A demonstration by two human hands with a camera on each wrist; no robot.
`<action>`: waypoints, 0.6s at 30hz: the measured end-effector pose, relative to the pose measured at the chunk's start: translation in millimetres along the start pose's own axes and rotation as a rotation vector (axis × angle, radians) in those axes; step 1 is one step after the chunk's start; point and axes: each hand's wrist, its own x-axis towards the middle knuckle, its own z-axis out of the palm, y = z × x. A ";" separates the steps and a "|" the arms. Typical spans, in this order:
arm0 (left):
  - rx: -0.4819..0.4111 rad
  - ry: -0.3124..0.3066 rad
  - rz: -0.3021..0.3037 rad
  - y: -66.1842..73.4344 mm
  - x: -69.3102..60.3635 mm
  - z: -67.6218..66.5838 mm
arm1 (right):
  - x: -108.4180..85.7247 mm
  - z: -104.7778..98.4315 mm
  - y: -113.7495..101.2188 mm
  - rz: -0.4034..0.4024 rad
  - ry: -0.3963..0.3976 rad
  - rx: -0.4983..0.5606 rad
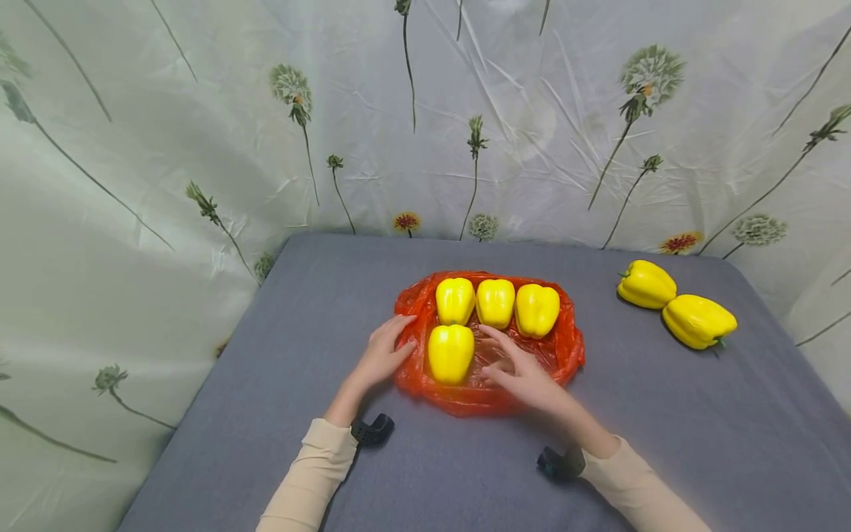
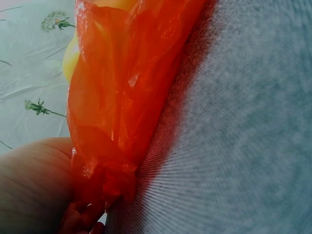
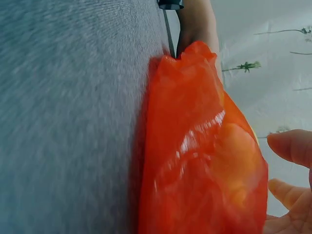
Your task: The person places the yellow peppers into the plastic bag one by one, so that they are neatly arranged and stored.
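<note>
A red plastic bag (image 1: 568, 336) lies spread on the table with its mouth rolled open. Inside it, three yellow bell peppers (image 1: 495, 303) line the back and one front yellow bell pepper (image 1: 451, 355) stands at the left. My left hand (image 1: 382, 353) rests at the bag's left rim, fingers and thumb apart and fairly straight. Over the front right of the bag hovers my right hand (image 1: 525, 375), fingers spread and nothing in them. In the right wrist view, the bag's red side (image 3: 195, 161) hides most of its contents, beside my right fingers (image 3: 292, 146).
Two more yellow bell peppers (image 1: 698, 321) lie touching each other at the table's right rear. A grey cloth covers the table (image 1: 299, 318). Behind it hangs a pale curtain (image 1: 372, 96) with a dandelion print. Dark bands sit on both wrists.
</note>
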 end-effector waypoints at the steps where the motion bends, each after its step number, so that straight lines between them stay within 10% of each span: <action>1: -0.003 0.000 0.000 0.2 -0.1 0.0 | -1.8 -2.4 -0.1 0.004 0.002 -0.013; 18: 0.013 0.006 0.017 -2.3 1.4 0.7 | -26.7 -52.0 -8.8 -0.009 0.104 -0.057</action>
